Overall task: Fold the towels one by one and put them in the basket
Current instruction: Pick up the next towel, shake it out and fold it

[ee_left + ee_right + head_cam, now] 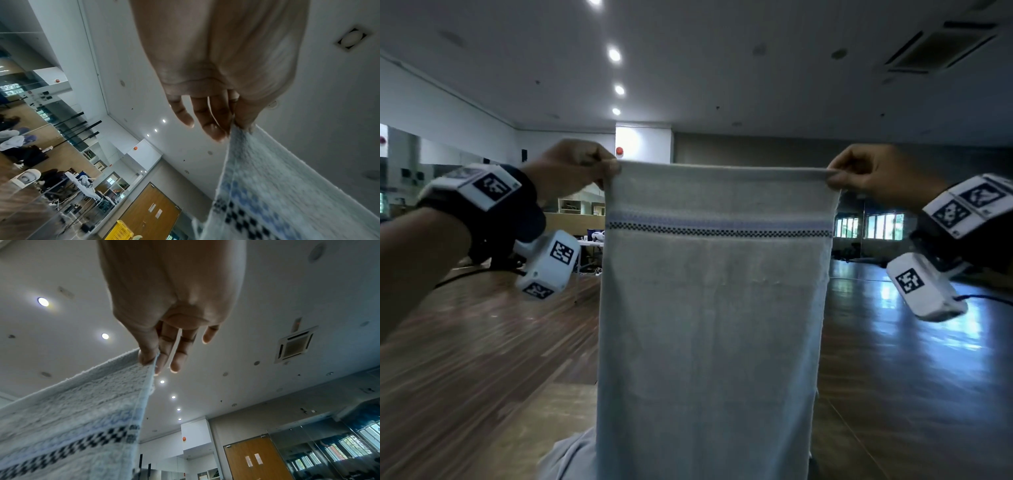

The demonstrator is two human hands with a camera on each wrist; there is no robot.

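Observation:
A pale towel (709,325) with a blue band and a black checkered stripe near its top hangs straight down in front of me, held up at chest height. My left hand (585,168) pinches its top left corner and my right hand (859,174) pinches its top right corner, so the top edge is stretched taut between them. In the left wrist view the thumb and fingers (242,120) nip the towel (277,186) corner. The right wrist view shows the thumb (147,353) pressed on the towel (72,418) corner. A yellow basket (121,231) shows at the bottom of the left wrist view.
A wide wooden floor (482,342) spreads around me. Tables and shelves (582,212) stand at the far wall on the left, mirrors and windows (869,226) on the right. Wooden double doors (252,459) are at the far end. A grey trouser leg (571,455) shows below the towel.

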